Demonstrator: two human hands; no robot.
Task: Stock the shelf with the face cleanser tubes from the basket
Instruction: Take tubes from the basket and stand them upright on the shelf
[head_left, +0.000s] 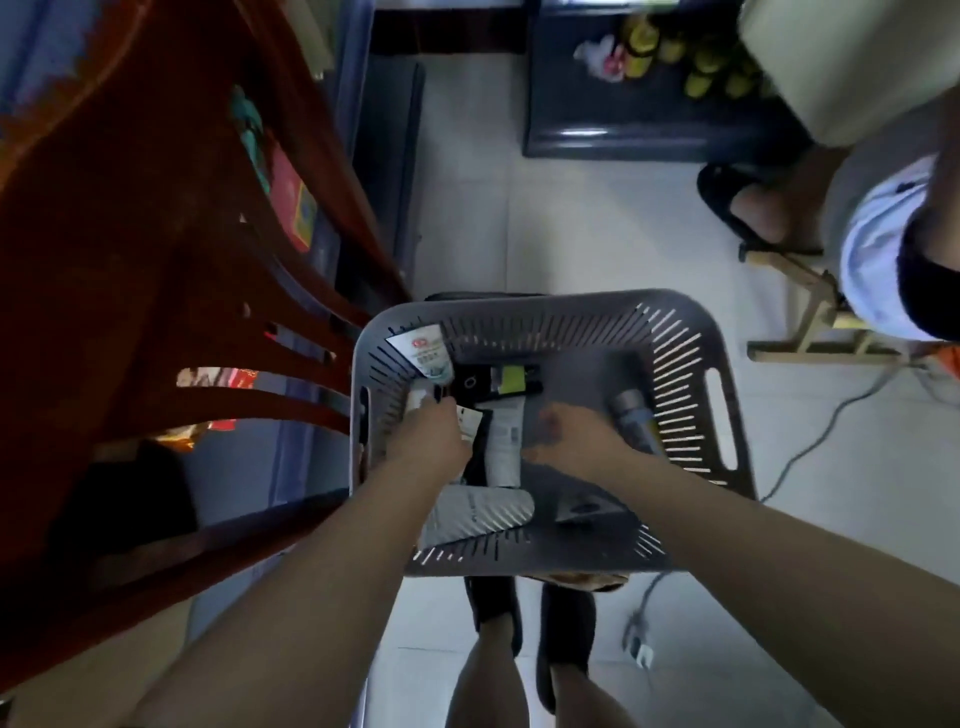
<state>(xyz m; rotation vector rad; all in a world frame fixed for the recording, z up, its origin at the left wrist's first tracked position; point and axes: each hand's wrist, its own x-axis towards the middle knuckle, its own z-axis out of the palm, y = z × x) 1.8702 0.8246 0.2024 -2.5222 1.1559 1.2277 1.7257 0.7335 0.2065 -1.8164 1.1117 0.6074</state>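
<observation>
- Two hands are down in the basket (691, 332) at once; going left to right, your left hand (434, 434) comes first, hard by the left wall; its fingers curl round a pale tube (417, 401) at the fingertips, so you look to be gripping that one.
- Up in the far-left corner a white tube with a red logo (422, 347) leans on the wall, long axis running from the corner down toward your left hand; it lies just beyond that hand.
- Between your hands sits a white tube with a barcode label (506, 441), long axis running away from you, near end by your wrists; both hands flank it, the left slightly closer.
- Below it a silver-grey tube (478, 512) lies crosswise under your forearms, rounded end pointing right.
- Your right hand (566, 441) hovers over the basket floor; motion blur hides the fingers, so I cannot tell whether it grips anything.
- Far right, a grey-capped tube (636, 421) lies along the right wall, cap pointing away from you, just beside your right hand; that hand is plainly the nearer one for it.
</observation>
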